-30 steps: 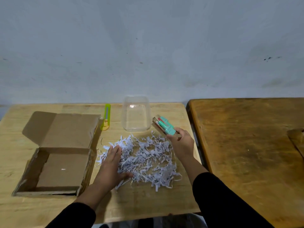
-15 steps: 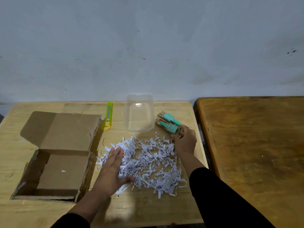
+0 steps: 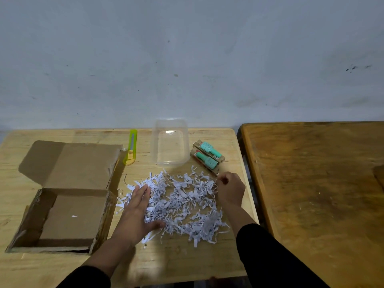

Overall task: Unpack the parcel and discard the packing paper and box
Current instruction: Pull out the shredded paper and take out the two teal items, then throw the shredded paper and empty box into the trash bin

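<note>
1. While the left hand (image 3: 137,213) lies flat, fingers spread, on the shredded paper (image 3: 182,202) mid-table (image 3: 187,265), the right hand (image 3: 229,190) curls at its right edge; grasp unclear.
2. Open box (image 3: 68,196) at the left edge.
3. Bottles (image 3: 207,156) near the back right corner.

Pale wooden table (image 3: 187,265) against a blotchy grey-white wall (image 3: 187,59); darker, scuffed brown wooden table (image 3: 322,194) just beside it on the right, narrow gap between. On the pale top: yellow-green plastic utility knife (image 3: 131,147) lying flat near the back edge; clear, empty rectangular plastic container (image 3: 170,142) upright just right of it, apart from the knife
</note>
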Tool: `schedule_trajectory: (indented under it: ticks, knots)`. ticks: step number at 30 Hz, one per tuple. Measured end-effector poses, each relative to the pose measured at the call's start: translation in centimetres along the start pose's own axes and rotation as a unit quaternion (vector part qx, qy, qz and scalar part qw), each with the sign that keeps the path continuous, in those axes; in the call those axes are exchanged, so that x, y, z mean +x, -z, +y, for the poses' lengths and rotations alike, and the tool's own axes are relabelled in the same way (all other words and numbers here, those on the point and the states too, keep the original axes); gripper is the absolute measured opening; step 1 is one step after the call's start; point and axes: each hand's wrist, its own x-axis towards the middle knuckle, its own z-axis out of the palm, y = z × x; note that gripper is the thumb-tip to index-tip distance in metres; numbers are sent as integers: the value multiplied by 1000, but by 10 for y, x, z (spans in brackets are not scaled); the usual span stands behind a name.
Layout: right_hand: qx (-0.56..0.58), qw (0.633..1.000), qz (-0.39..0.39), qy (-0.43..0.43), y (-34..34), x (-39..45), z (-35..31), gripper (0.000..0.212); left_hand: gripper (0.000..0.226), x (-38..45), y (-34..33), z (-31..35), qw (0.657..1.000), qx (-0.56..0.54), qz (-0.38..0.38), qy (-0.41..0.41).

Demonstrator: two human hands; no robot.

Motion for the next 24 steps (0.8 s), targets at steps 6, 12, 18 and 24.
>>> schedule_trajectory:
  ticks: [6,12,18,24]
  knots:
    - [-53,994,-48,81,2,-11,6,21,115,-1,1,3,1000,-5,-2,7]
    - [-27,968,-160,190,-3,-34,3,35,100,-2,-4,11,999,-28,11,-18]
    - [-2,952,-175,251,12,-47,13,52,89,-11,-3,22,994,-47,27,-95]
    - [-103,907,-228,340,33,-51,50,103,96,-21,14,15,981,62,96,-155]
